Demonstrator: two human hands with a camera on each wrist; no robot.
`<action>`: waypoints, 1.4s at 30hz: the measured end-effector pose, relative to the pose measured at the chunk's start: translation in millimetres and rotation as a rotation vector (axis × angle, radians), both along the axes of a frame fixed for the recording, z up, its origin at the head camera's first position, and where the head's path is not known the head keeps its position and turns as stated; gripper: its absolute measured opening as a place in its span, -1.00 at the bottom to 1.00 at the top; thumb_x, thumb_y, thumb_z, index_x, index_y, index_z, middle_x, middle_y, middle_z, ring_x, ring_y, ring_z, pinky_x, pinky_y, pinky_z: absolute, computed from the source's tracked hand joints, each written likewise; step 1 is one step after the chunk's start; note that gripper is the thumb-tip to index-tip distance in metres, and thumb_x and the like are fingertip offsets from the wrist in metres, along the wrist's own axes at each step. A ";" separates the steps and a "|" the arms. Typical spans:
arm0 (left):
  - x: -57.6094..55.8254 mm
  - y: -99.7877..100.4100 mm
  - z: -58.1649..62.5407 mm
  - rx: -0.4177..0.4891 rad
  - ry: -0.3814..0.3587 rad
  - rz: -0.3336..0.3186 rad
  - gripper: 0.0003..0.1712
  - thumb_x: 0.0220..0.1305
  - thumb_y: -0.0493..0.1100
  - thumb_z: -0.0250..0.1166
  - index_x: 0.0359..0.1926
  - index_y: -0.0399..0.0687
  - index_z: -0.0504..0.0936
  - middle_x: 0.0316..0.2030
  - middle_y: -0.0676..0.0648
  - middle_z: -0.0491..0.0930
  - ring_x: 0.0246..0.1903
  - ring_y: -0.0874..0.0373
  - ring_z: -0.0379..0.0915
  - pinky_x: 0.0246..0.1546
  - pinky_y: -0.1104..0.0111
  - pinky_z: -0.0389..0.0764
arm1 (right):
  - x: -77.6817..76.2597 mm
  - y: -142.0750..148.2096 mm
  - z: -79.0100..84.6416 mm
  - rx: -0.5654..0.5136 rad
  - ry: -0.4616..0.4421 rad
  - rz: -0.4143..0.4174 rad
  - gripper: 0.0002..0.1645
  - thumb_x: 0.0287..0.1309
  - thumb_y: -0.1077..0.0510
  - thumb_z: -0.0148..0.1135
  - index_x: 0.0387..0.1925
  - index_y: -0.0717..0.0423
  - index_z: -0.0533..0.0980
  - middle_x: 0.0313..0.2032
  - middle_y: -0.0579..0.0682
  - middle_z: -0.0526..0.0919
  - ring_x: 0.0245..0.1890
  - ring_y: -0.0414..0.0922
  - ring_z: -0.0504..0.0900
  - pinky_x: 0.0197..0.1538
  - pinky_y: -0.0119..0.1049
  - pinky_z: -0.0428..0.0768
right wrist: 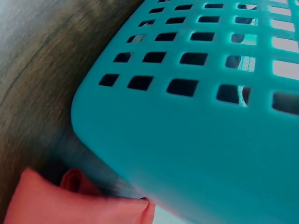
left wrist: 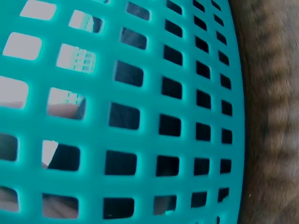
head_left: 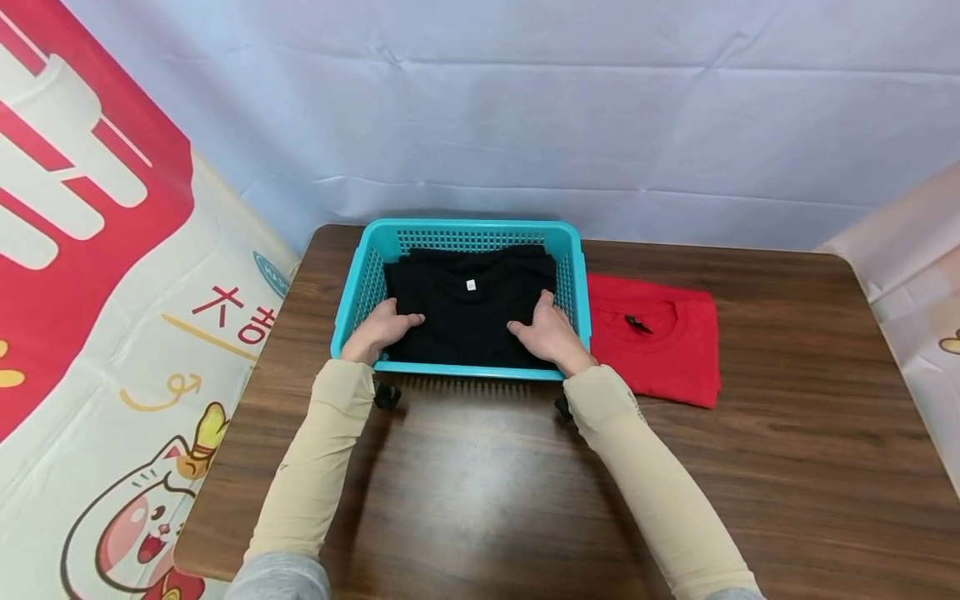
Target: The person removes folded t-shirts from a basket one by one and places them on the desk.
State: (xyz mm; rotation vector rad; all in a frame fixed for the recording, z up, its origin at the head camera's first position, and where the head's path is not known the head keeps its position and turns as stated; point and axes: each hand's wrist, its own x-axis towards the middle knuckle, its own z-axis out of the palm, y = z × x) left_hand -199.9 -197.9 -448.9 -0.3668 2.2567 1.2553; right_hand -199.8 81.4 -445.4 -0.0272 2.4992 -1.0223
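Observation:
A folded black T-shirt [head_left: 465,321] with a small white neck label lies inside a turquoise plastic basket [head_left: 480,371]. At the shirt's left side my left hand [head_left: 384,327] holds it, thumb on top and the other fingers mostly hidden at the edge. My right hand [head_left: 551,333] grips the opposite side in the same way, its thumb pointing inward across the cloth. Both wrists pass over the front rim. In the left wrist view the basket's perforated wall [left wrist: 149,144] hides most of the hand; dark cloth shows through the holes.
Right of the basket lies a folded red T-shirt [head_left: 660,342], close beside its wall; red cloth [right wrist: 79,205] also appears near the basket corner in the right wrist view. Everything stands on a brown wooden table [head_left: 787,417]. A pale curtain [head_left: 525,125] hangs behind the table.

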 end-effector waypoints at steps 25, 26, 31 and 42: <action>-9.2 -8.7 4.3 0.645 -0.088 0.395 -0.27 0.44 -0.22 -0.08 0.52 0.03 -0.16 -0.08 -0.12 0.39 -0.46 0.23 0.57 -0.22 0.40 0.68 | -4.3 3.3 2.0 -0.132 -0.130 -0.049 0.12 0.33 -0.10 0.03 0.48 0.24 -0.48 0.53 0.19 -0.23 0.51 0.16 -0.13 0.47 0.08 0.08; -9.4 -8.5 4.3 0.632 -0.085 0.392 -0.30 0.43 -0.21 -0.07 0.50 0.02 -0.10 -0.12 -0.11 0.40 -0.48 0.23 0.55 -0.28 0.41 0.67 | -4.6 3.2 2.3 -0.151 -0.126 -0.065 0.11 0.33 -0.07 0.04 0.48 0.24 -0.47 0.53 0.19 -0.22 0.51 0.15 -0.12 0.47 0.08 0.08; -9.6 -8.5 2.8 0.558 -0.062 0.359 -0.51 0.38 -0.15 -0.01 0.29 -0.04 0.16 -0.29 -0.04 0.45 -0.53 0.22 0.41 -0.48 0.41 0.49 | -5.7 3.5 3.5 -0.248 -0.115 -0.126 0.10 0.29 0.02 0.12 0.49 0.22 -0.40 0.53 0.17 -0.21 0.51 0.13 -0.12 0.48 0.07 0.07; -10.8 -11.9 3.8 0.890 -0.161 0.517 -0.55 0.40 -0.32 -0.11 0.28 -0.20 0.19 -0.07 -0.21 0.48 -0.53 0.20 0.59 -0.43 0.51 0.64 | 0.7 6.2 4.4 -0.211 -0.039 -0.105 0.01 0.35 -0.08 0.05 0.51 0.18 -0.30 0.51 0.18 -0.12 0.50 0.13 -0.05 0.43 0.11 0.17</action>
